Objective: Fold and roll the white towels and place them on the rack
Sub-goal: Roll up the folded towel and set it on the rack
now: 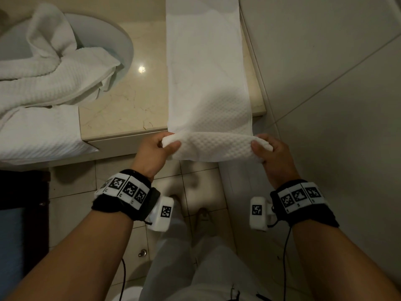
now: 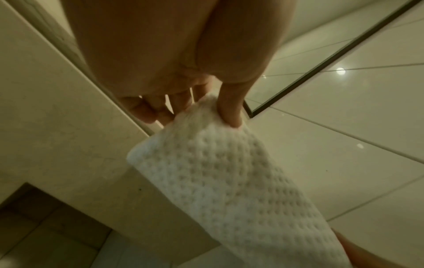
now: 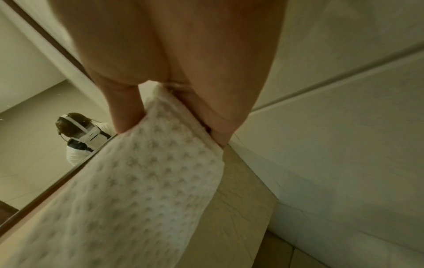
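Observation:
A long white waffle-weave towel, folded into a narrow strip, lies lengthwise on the beige countertop. Its near end is curled over into a short roll at the counter's front edge. My left hand pinches the roll's left end, thumb on top; the left wrist view shows that thumb pressing into the towel. My right hand grips the right end, and in the right wrist view the towel sits between thumb and fingers. No rack is in view.
A second white towel lies crumpled over the round basin at the left and hangs over the counter edge. A tiled wall stands right of the counter. A mirror shows in the right wrist view. Tiled floor lies below.

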A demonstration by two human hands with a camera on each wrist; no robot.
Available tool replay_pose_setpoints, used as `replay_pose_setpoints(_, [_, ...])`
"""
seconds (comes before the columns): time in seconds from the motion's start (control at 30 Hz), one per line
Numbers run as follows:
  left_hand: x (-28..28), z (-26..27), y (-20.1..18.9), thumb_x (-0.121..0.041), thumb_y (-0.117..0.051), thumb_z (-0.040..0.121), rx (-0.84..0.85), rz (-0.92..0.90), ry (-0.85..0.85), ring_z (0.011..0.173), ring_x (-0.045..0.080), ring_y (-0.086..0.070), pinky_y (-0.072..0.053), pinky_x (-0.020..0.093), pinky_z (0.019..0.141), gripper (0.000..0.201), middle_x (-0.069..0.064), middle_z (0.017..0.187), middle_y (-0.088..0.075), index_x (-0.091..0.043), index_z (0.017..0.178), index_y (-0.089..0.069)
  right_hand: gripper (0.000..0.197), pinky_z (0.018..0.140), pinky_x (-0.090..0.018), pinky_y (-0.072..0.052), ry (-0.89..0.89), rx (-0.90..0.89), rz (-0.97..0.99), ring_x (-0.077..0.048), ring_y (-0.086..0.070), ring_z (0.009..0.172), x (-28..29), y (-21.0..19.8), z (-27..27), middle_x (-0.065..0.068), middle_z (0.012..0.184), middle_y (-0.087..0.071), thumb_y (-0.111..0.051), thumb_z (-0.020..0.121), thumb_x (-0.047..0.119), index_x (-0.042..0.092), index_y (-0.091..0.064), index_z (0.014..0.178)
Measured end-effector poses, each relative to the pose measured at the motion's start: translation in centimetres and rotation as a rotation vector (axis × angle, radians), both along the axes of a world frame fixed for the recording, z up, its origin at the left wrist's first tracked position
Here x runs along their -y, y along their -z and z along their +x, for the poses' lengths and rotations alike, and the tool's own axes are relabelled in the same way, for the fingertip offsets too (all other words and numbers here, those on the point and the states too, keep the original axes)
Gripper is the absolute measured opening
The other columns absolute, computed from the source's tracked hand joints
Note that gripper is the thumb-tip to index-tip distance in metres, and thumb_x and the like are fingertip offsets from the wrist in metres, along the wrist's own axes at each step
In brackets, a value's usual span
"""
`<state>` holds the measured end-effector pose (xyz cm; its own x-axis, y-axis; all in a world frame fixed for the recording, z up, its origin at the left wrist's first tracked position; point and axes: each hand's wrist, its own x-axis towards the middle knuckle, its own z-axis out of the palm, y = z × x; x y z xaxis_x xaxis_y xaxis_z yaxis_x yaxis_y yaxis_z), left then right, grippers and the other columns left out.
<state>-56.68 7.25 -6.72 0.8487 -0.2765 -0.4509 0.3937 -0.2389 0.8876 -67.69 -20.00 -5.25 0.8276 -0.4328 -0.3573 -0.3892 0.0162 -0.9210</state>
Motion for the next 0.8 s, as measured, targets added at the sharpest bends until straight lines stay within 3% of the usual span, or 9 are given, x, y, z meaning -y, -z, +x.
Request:
replay_pose_setpoints(0.13, [0.7, -0.1, 0.2, -0.015, -0.065, 0.096, -0.082, -0.085, -0.092, 0.077, 0.012, -0.063, -0.05, 0.02, 0.063, 0.006, 0.002, 0.092, -0.069, -0.018, 0.094, -0.069, 0.048, 0.069, -0.022, -0.054, 0.038, 0.037, -0.006, -0.01, -0.063, 0.09, 0.4, 0.0, 0.1, 0.0, 0.107, -0.064, -0.07, 0.09, 0.009, 0.037, -0.055, 0.126])
replay_pose_setpoints(0.2, [0.9, 0.1, 0.4, -0.027, -0.07, 0.084, -0.072, -0.062, -0.106, 0.091, 0.022, -0.065, -0.053, 0.033, 0.076, 0.001, 0.001, 0.102, -0.072, -0.027, 0.084, -0.071, 0.058, 0.071, -0.019, -0.053, 0.015, 0.069, -0.077, -0.004, -0.061, 0.09, 0.4, 0.0, 0.3, 0.003, 0.101, -0.062, -0.068, 0.089, 0.001, 0.036, -0.052, 0.132])
replay_pose_setpoints(0.3, [1.1, 0.3, 0.1, -0.027, -0.062, 0.083, -0.034, -0.031, -0.105, 0.101, 0.042, -0.064, -0.053, 0.055, 0.088, 0.011, -0.003, 0.112, -0.074, -0.029, 0.082, -0.073, 0.042, 0.071, -0.021, -0.051, -0.033, 0.095, -0.13, 0.002, -0.061, 0.092, 0.2, 0.0, 0.4, 0.009, 0.108, -0.064, -0.064, 0.088, -0.005, 0.032, -0.069, 0.107])
replay_pose_setpoints(0.37, [1.2, 0.5, 0.0, -0.015, -0.057, 0.094, -0.007, 0.002, -0.12, 0.067, 0.036, -0.052, -0.049, 0.041, 0.064, 0.025, -0.012, 0.088, -0.075, -0.026, 0.081, -0.075, 0.039, 0.073, -0.025, -0.056, -0.077, 0.081, -0.053, -0.005, -0.065, 0.099, 0.3, -0.2, 0.2, 0.003, 0.116, -0.065, -0.071, 0.083, -0.006, 0.031, -0.073, 0.092])
replay_pose_setpoints(0.43, [1.1, 0.9, 0.1, -0.009, -0.054, 0.099, -0.02, 0.035, -0.123, 0.054, 0.021, -0.041, -0.035, 0.028, 0.055, 0.035, -0.011, 0.064, -0.066, -0.024, 0.078, -0.077, 0.042, 0.08, -0.029, -0.059, -0.15, 0.056, 0.015, -0.012, -0.066, 0.108, 0.6, -0.6, -0.1, -0.002, 0.124, -0.063, -0.08, 0.071, -0.01, 0.021, -0.072, 0.097])
replay_pose_setpoints(0.57, [0.9, 1.7, 0.2, -0.009, -0.054, 0.098, -0.097, 0.028, -0.113, 0.078, 0.028, -0.046, -0.032, 0.036, 0.061, 0.042, 0.006, 0.083, -0.069, -0.027, 0.07, -0.079, 0.055, 0.08, -0.022, -0.056, -0.289, -0.009, -0.164, -0.009, -0.063, 0.106, 1.0, -0.9, 0.1, 0.003, 0.115, -0.062, -0.088, 0.059, -0.009, 0.016, -0.069, 0.103])
replay_pose_setpoints(0.67, [1.2, 2.4, -0.3, -0.012, -0.055, 0.094, -0.109, 0.042, -0.089, 0.072, 0.027, -0.044, -0.028, 0.025, 0.051, 0.037, -0.007, 0.078, -0.073, -0.026, 0.066, -0.075, 0.034, 0.075, -0.023, -0.055, -0.254, 0.031, -0.222, -0.009, -0.067, 0.093, 0.8, -0.5, 0.9, 0.002, 0.1, -0.07, -0.085, 0.07, 0.001, 0.015, -0.072, 0.098])
replay_pose_setpoints(0.73, [1.3, 2.7, -0.7, -0.029, -0.063, 0.079, -0.13, 0.005, -0.064, 0.081, 0.026, -0.046, -0.032, 0.033, 0.055, 0.016, 0.006, 0.091, -0.07, -0.027, 0.071, -0.076, 0.02, 0.074, -0.023, -0.055, -0.244, 0.04, -0.239, -0.011, -0.069, 0.087, 0.7, -0.3, 1.1, 0.002, 0.093, -0.073, -0.08, 0.08, 0.009, 0.014, -0.073, 0.098])
replay_pose_setpoints(0.8, [1.2, 2.6, -1.2, -0.041, -0.072, 0.063, -0.133, -0.069, -0.053, 0.088, 0.028, -0.048, -0.036, 0.044, 0.068, 0.019, 0.01, 0.104, -0.071, -0.028, 0.078, -0.074, 0.013, 0.072, -0.019, -0.054, -0.239, 0.04, -0.225, -0.008, -0.069, 0.083, 0.6, -0.2, 1.2, 0.006, 0.088, -0.073, -0.075, 0.086, 0.012, 0.019, -0.074, 0.097])
